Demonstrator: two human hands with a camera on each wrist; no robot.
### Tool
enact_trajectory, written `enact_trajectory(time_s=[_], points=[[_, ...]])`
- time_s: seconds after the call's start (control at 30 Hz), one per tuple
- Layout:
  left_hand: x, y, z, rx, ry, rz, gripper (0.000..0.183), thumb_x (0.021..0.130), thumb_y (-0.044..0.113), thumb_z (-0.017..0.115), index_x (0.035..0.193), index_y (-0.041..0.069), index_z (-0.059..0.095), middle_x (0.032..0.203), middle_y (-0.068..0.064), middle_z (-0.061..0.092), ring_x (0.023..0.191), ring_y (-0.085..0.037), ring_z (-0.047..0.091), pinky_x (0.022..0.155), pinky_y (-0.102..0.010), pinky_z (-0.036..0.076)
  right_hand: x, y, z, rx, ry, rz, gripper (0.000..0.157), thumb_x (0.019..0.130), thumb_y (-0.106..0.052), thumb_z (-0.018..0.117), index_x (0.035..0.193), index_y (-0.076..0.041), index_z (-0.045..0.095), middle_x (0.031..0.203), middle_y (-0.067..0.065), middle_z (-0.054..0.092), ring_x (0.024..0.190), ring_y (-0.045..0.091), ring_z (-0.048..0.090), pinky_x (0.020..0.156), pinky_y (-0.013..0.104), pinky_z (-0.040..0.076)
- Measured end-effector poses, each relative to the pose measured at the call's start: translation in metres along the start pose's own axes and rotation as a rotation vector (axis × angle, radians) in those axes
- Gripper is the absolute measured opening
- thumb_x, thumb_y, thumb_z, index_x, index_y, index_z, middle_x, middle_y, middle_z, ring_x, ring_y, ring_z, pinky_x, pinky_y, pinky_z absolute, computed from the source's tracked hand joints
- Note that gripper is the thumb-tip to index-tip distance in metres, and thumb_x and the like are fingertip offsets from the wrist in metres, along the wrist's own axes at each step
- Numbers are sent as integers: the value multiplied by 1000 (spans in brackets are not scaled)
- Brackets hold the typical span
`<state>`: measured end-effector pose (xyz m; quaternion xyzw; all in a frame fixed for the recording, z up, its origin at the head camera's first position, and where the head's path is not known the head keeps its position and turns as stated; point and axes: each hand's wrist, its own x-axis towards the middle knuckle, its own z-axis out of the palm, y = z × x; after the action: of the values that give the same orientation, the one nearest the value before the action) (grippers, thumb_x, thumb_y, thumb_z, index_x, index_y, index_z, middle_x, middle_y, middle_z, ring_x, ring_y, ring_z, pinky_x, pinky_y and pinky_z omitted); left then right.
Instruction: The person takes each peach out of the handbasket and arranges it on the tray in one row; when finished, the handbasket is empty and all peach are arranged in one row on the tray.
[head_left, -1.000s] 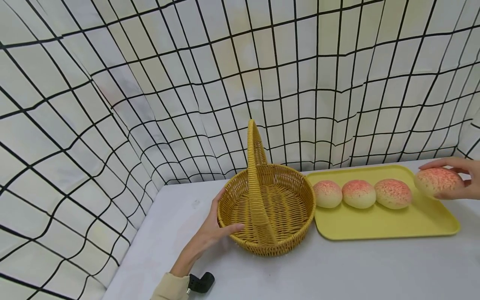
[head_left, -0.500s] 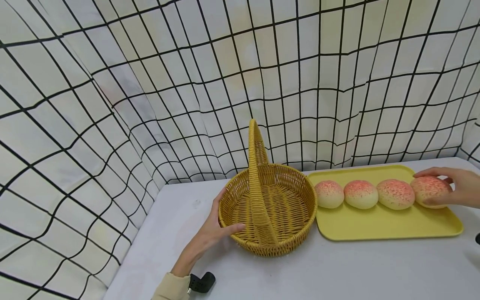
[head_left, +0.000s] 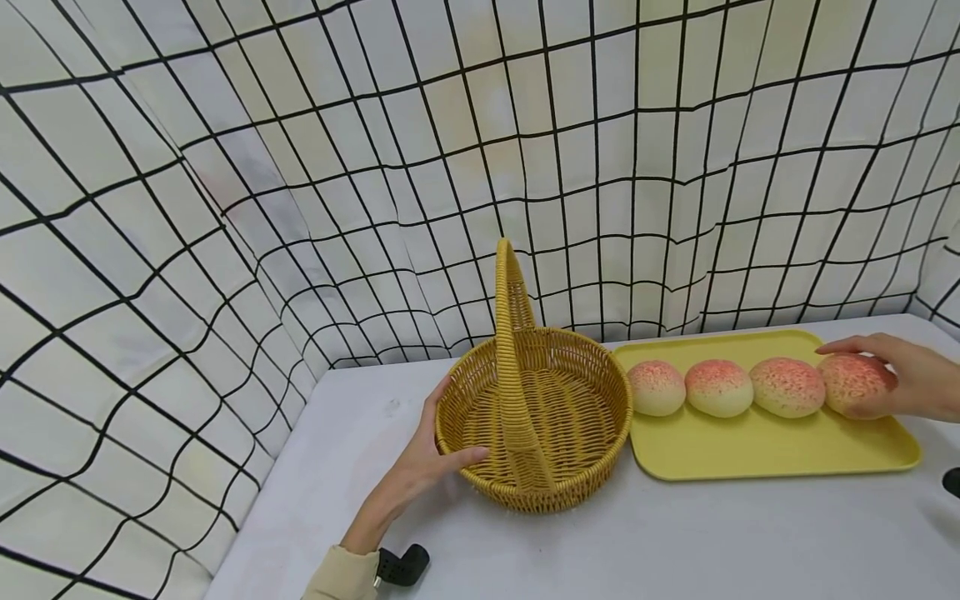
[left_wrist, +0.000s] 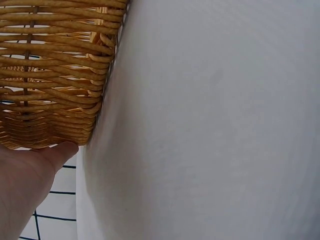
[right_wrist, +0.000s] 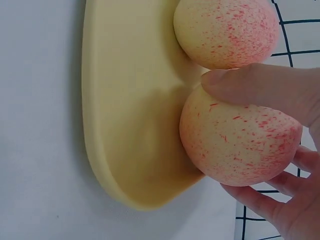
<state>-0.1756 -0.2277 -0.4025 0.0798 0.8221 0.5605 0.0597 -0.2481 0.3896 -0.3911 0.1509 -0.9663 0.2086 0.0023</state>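
Observation:
In the head view my left hand (head_left: 435, 450) holds a yellow wicker basket (head_left: 615, 467) by its left side, the thumb over the rim. The left wrist view shows the basket's woven wall (left_wrist: 55, 80) close up beside that hand (left_wrist: 22, 180). At the right, my right hand (head_left: 918, 379) grips a pink-speckled peach (head_left: 855, 385) at the right end of a yellow tray (head_left: 750, 454). Thumb and fingers lie on opposite sides of this peach (right_wrist: 235, 140) in the right wrist view. Three more peaches (head_left: 718, 389) sit in a row on the tray.
The basket, with a tall arched handle (head_left: 506, 333), stands against the tray's left end. White table (head_left: 637, 542) surrounds both. Behind and to the left rises a white cloth wall with a black grid (head_left: 450, 167). A black device (head_left: 403, 567) sits at the left wrist.
My right hand has brought its peach left and down, from above the tray's right end to beside the other peaches. The left hand and basket stay in place.

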Motion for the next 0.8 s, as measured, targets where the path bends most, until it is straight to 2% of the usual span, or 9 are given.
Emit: enact_trajectory(time_s=[0.13, 0.27, 0.33, 0.43, 0.5, 0.57, 0.63, 0.73, 0.8], points=[[0, 0, 0, -1, 0, 8, 120, 84, 35, 88, 169, 27, 4, 172, -19, 13, 155, -44, 22, 122, -64, 19, -1, 1, 3, -22, 38, -13, 84, 66, -16, 99, 132, 8, 52, 123, 34, 56, 93, 31, 55, 66, 25, 47], [-1, -1, 0, 13, 5, 7, 118, 84, 34, 87, 169, 27, 4, 172, -18, 14, 155, -44, 23, 122, -64, 19, -1, 0, 4, 0, 39, 17, 83, 71, -17, 97, 134, 10, 50, 123, 37, 55, 94, 39, 55, 64, 27, 49], [0, -1, 0, 14, 5, 5, 119, 84, 34, 87, 169, 27, 4, 172, -18, 14, 155, -43, 23, 123, -64, 19, -2, 0, 5, 17, 38, 37, 83, 73, -17, 96, 135, 12, 48, 124, 39, 52, 98, 46, 53, 67, 33, 53], [0, -2, -1, 12, 5, 2, 119, 84, 35, 87, 169, 27, 4, 172, -18, 15, 155, -43, 24, 123, -63, 20, -2, 0, 6, 27, 52, 63, 83, 74, -16, 95, 136, 14, 48, 125, 41, 46, 103, 55, 49, 72, 49, 59], [0, -3, 0, 10, 4, 3, 119, 84, 35, 87, 169, 27, 4, 172, -18, 15, 155, -43, 24, 122, -63, 20, -3, 1, 7, 27, 62, 70, 82, 74, -16, 95, 136, 14, 49, 126, 42, 43, 104, 58, 47, 75, 59, 59], [0, -3, -1, 5, 2, 8, 120, 84, 35, 87, 169, 27, 4, 172, -18, 15, 155, -43, 24, 122, -64, 20, -3, 1, 9, 27, 75, 70, 82, 75, -17, 95, 136, 13, 49, 125, 42, 43, 105, 59, 46, 76, 62, 58], [0, -3, -1, 0, -2, 13, 119, 84, 34, 87, 169, 27, 3, 172, -18, 14, 155, -44, 23, 123, -63, 19, -4, 0, 10, 32, 92, 62, 82, 76, -18, 95, 137, 13, 48, 126, 41, 44, 105, 57, 45, 73, 52, 59], [0, -2, -1, -7, -7, 17, 119, 84, 34, 87, 169, 26, 3, 172, -18, 13, 155, -43, 22, 123, -63, 18, -4, -1, 12, 37, 120, 44, 82, 77, -18, 95, 136, 14, 48, 126, 39, 46, 104, 53, 43, 70, 40, 53], [0, -2, -1, -8, -8, 18, 119, 84, 34, 87, 169, 26, 3, 172, -18, 13, 155, -43, 22, 123, -63, 18, -5, -1, 13, 42, 130, 34, 81, 77, -15, 94, 136, 14, 47, 125, 39, 46, 104, 51, 42, 69, 37, 50]])
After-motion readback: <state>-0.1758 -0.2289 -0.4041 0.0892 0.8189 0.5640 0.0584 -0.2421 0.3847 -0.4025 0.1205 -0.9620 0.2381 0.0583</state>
